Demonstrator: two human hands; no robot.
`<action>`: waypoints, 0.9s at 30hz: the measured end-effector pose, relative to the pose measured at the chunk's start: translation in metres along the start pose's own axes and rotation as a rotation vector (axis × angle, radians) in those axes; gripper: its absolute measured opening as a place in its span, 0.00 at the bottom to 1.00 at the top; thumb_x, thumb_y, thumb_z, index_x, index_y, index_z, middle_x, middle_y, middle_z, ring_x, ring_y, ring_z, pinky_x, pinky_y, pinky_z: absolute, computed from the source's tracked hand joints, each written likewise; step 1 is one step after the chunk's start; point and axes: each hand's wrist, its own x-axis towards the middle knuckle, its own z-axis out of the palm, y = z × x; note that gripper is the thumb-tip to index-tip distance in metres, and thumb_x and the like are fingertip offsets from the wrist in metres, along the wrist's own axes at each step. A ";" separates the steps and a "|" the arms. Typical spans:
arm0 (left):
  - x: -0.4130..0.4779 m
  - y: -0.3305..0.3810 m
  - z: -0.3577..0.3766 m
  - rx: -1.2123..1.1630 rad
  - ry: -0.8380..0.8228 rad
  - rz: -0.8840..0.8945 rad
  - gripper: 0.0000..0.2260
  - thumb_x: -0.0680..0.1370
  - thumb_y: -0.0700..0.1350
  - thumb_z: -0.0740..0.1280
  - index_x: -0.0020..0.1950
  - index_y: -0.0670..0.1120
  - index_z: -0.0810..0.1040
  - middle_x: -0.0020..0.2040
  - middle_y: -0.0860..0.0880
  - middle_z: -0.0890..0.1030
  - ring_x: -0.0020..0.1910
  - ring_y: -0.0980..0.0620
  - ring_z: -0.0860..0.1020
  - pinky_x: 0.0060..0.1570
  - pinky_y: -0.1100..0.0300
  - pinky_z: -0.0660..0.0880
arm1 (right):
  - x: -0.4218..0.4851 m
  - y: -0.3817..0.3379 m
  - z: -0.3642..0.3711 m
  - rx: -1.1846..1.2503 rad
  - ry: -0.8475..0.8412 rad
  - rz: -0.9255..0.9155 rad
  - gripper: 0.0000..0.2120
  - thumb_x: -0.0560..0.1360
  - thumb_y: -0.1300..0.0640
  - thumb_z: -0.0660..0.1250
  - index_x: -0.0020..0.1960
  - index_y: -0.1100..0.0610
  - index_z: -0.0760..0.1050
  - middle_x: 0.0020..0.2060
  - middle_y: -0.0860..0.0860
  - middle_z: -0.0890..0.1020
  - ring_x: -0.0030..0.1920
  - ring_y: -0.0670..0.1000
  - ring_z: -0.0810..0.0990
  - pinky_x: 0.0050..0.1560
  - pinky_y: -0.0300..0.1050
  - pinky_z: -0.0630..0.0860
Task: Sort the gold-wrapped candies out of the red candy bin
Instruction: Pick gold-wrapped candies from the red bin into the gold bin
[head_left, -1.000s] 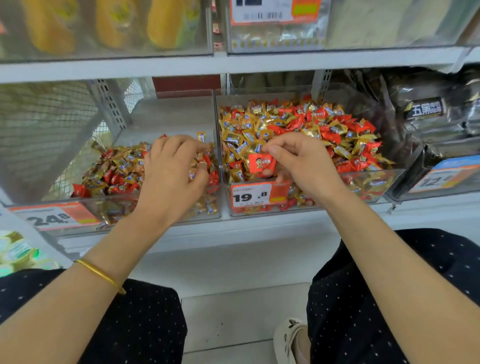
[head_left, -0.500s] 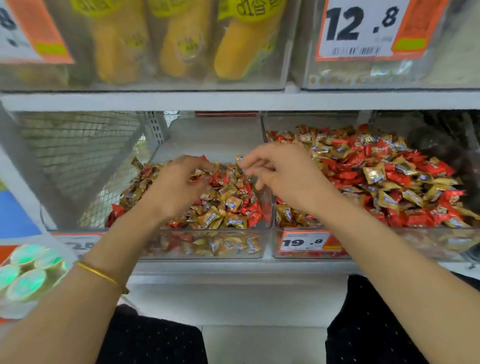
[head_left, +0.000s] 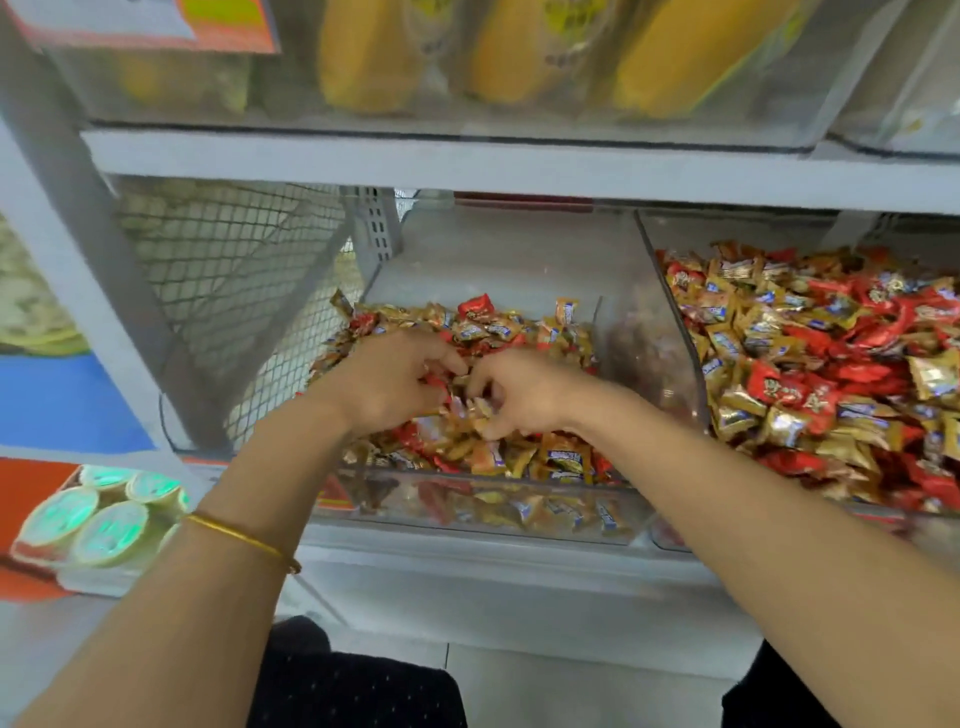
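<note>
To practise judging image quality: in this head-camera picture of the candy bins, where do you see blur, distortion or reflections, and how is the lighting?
Head view: soft throughout, with motion blur smearing the fingers of the left hand and right hand among the candies; wide-angle distortion slants the shelf edge and post; the clear bin wall carries faint wrapper reflections; lighting is even, with no hard shadows.

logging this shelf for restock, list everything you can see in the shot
left bin: one, clear, under both hands
right bin: one, clear, beside left bin
gold-wrapped candies: many, gold, both bins
red candies: many, red, mostly right bin
yellow packets: three, yellow, top shelf
green-lidded cups: at least four, lower left
mesh panel: one, grey, left of bins
bangle: one, gold, left wrist
left hand, right hand: fingers curled among left bin candies
</note>
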 end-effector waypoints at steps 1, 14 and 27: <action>-0.001 -0.003 -0.002 -0.017 0.001 -0.015 0.13 0.74 0.36 0.68 0.58 0.46 0.79 0.54 0.51 0.79 0.53 0.54 0.75 0.52 0.65 0.69 | -0.001 -0.001 -0.003 0.140 -0.094 -0.020 0.23 0.71 0.64 0.71 0.65 0.57 0.72 0.52 0.54 0.76 0.47 0.53 0.77 0.40 0.44 0.75; -0.017 -0.046 -0.013 -0.031 0.000 -0.233 0.11 0.74 0.35 0.67 0.52 0.48 0.76 0.51 0.50 0.75 0.41 0.59 0.72 0.34 0.73 0.66 | 0.040 -0.025 0.012 -0.124 0.139 -0.127 0.22 0.74 0.64 0.68 0.67 0.58 0.71 0.63 0.55 0.75 0.61 0.55 0.74 0.53 0.42 0.71; -0.004 -0.043 -0.002 0.240 -0.118 -0.243 0.20 0.70 0.48 0.73 0.60 0.47 0.74 0.59 0.46 0.70 0.57 0.46 0.71 0.58 0.53 0.71 | 0.035 -0.021 0.002 0.722 0.260 0.020 0.15 0.74 0.69 0.55 0.43 0.54 0.76 0.43 0.51 0.76 0.40 0.47 0.75 0.38 0.43 0.78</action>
